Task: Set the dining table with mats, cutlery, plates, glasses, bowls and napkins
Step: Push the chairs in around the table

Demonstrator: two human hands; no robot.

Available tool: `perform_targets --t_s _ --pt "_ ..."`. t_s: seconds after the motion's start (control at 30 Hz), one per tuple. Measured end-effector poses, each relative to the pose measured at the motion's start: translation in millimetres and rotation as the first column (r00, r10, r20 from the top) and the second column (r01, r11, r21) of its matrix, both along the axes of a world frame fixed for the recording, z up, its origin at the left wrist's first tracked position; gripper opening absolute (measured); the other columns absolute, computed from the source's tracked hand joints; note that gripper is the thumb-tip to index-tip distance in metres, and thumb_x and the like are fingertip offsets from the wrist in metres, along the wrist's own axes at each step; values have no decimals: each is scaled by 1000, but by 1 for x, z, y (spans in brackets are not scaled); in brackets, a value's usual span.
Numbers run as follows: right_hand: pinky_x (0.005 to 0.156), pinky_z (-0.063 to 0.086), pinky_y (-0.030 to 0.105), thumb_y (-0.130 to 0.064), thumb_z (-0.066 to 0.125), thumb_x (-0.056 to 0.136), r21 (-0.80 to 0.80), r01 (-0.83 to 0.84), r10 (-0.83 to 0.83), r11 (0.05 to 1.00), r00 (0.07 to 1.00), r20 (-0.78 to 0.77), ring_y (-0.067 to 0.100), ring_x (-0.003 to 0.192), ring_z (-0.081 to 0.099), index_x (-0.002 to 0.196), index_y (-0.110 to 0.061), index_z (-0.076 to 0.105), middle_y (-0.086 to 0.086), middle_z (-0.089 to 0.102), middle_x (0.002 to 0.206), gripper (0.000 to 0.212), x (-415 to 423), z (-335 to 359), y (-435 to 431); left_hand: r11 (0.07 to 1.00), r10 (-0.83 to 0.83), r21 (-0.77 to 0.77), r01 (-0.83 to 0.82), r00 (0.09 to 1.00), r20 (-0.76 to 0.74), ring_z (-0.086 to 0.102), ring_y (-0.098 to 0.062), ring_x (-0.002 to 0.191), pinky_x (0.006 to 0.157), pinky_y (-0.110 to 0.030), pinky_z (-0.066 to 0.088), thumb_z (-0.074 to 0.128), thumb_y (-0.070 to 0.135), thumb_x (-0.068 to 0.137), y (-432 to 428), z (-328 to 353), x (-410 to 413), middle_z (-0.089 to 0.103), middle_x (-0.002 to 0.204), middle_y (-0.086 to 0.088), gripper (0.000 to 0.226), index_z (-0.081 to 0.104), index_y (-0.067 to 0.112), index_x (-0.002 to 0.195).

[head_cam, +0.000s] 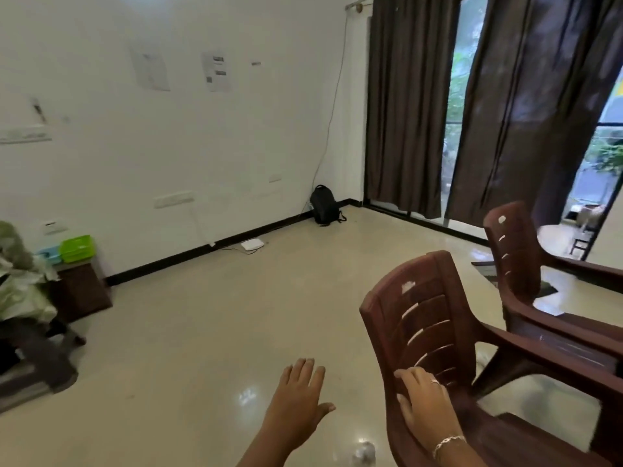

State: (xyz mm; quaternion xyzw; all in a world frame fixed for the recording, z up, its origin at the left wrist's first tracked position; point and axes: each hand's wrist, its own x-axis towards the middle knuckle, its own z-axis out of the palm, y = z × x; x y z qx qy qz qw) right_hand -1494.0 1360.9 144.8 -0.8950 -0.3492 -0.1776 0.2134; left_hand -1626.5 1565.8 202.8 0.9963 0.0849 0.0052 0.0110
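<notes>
Left hand hovers with fingers apart, empty; right hand rests straight fingers on the chair back. Seemingly between steps; fetching things to lay comes next

- The nearer chair, whose back your right hand rests on, looks like moulded brown plastic, smooth with a dull sheen.
- The farther chair is the same brown plastic.
- The floor is pale, polished and glossy, and mirrors light in bright patches.
- The wall is matt white paint.
- The sheets stuck to it are paper.
- The curtains are dark brown cloth with a faint sheen on the folds.
- The backpack is matt black fabric.
- The green tray looks like plastic.
- The cabinet beneath it looks like dark wood.
- Your bracelet and ring look like shiny, silvery metal.
</notes>
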Motion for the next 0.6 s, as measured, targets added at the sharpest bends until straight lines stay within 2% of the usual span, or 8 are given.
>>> perform_targets --t_s 0.07,0.17,0.27,0.37,0.43,0.5,0.57,0.6 --pt "50 51 27 -18 90 37 -11 46 -46 999 999 -2 14 64 63 92 -28 58 -8 60 78 65 29 -2 14 998 -46 -38 44 998 -41 66 -28 104 85 -40 53 29 55 80 27 -7 34 67 113 -10 63 69 13 107" --pt "51 52 27 -15 90 39 -16 118 -118 993 993 16 17 65 65 89 -22 66 -5 62 80 56 79 1 37 994 -108 21 108 994 -23 70 -20 92 75 -32 57 28 59 76 65 -6 93 71 102 -3 61 66 19 102" --pt "52 54 28 -11 90 42 15 196 -196 981 981 -16 21 67 66 90 -17 68 -2 63 81 53 129 5 55 982 -183 47 186 981 -59 70 -16 92 74 -30 57 27 61 74 100 4 155 72 101 0 58 54 21 106" --pt "61 55 32 -6 86 52 85 295 -289 952 955 -74 21 73 65 94 -15 68 1 64 86 47 174 8 68 954 -257 130 271 959 -119 70 -17 93 75 -30 56 25 61 73 129 11 221 72 101 0 64 69 22 99" --pt "66 54 33 -6 81 60 116 334 -326 935 942 -81 22 76 65 96 -15 66 1 63 89 40 195 11 76 918 -336 186 350 936 -103 65 -24 105 85 -36 53 26 59 79 140 27 267 68 114 -6 66 69 17 107" --pt "67 52 31 -11 73 66 125 385 -375 915 922 -95 22 75 65 96 -15 66 0 63 89 32 208 14 82 899 -411 142 415 910 -56 47 -32 128 105 -43 38 40 55 88 145 30 310 48 139 -11 64 52 9 131" --pt "70 52 32 -14 68 69 124 446 -430 886 892 -138 22 79 65 100 -13 66 1 63 92 31 219 16 84 851 -505 155 501 863 -15 45 -34 129 106 -44 37 56 56 82 140 32 347 46 140 -14 71 48 7 133" --pt "73 51 33 -16 66 71 124 477 -455 870 874 -167 23 83 64 103 -13 65 1 63 95 32 225 17 84 822 -550 172 544 835 -10 42 -33 132 108 -43 34 55 56 83 135 32 365 44 142 -14 73 45 7 136"
